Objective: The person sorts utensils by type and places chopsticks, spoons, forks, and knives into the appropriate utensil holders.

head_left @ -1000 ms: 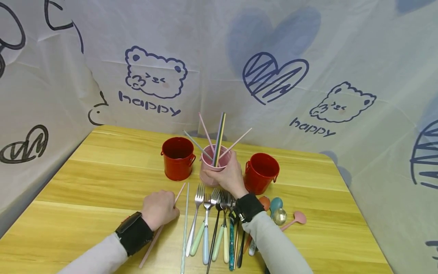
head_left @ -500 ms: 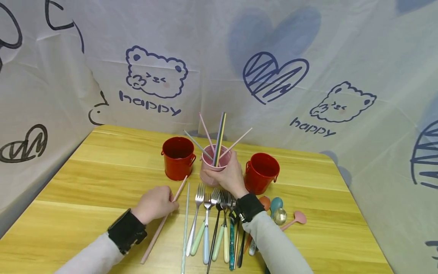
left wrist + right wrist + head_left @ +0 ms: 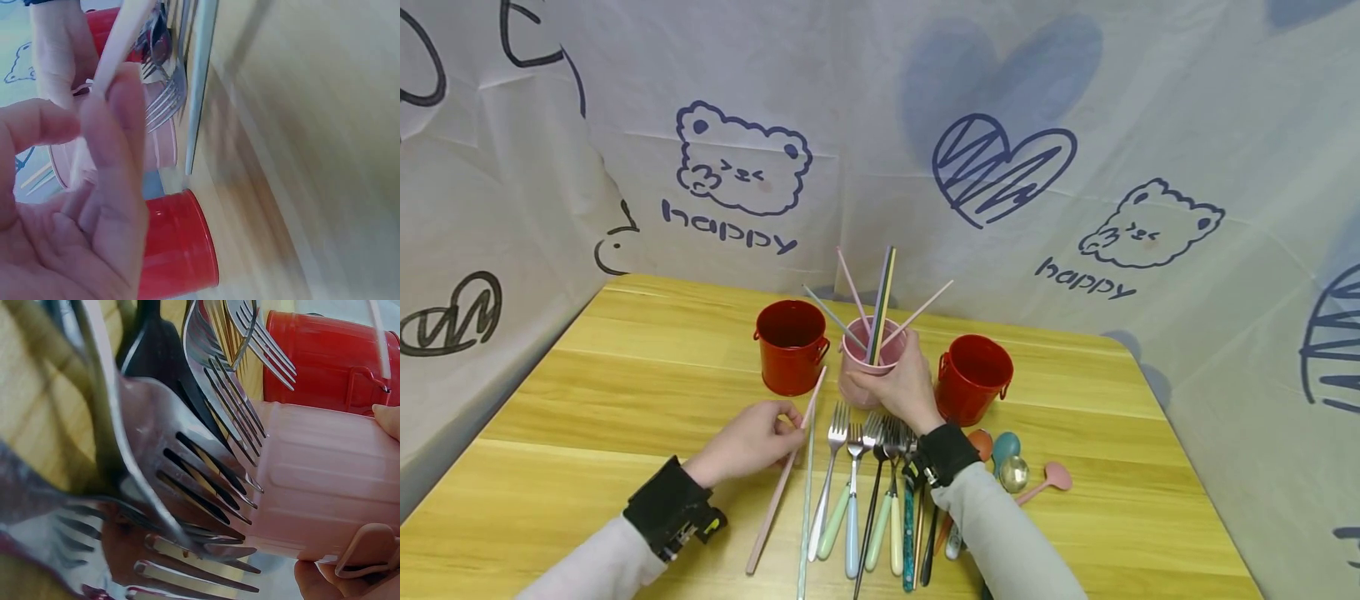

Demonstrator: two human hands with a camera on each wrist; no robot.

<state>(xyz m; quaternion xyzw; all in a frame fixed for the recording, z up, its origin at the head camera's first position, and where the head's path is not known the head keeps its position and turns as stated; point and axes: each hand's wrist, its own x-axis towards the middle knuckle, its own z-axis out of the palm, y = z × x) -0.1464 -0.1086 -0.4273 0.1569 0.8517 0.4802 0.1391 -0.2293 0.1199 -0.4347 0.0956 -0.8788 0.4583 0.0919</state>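
Observation:
My left hand (image 3: 751, 443) pinches a pink chopstick (image 3: 770, 523) between thumb and fingers, its far end slanting toward the pails. The left wrist view shows this chopstick (image 3: 125, 39) rising from the fingertips. A pale green chopstick (image 3: 807, 521) lies just right of it on the table. At the back middle, my right hand (image 3: 904, 385) grips the side of a pink pail (image 3: 854, 390), thumb near the front rim. Several chopsticks (image 3: 882, 302) of various colours lean inside that pail. In the right wrist view, fork tines reach right up to the pink pail (image 3: 325, 478).
One red pail (image 3: 790, 362) stands left of the pink one, another red pail (image 3: 972, 387) to its right. Several forks (image 3: 852, 533) lie in a row in front. Several spoons (image 3: 1013, 473) lie by the right forearm. A patterned cloth (image 3: 865, 192) hangs behind the table (image 3: 625, 400).
My left hand has shifted slightly right, bringing the pink chopstick along toward the pale green one; its far end now sits higher and farther right. The right hand keeps still on the pink pail.

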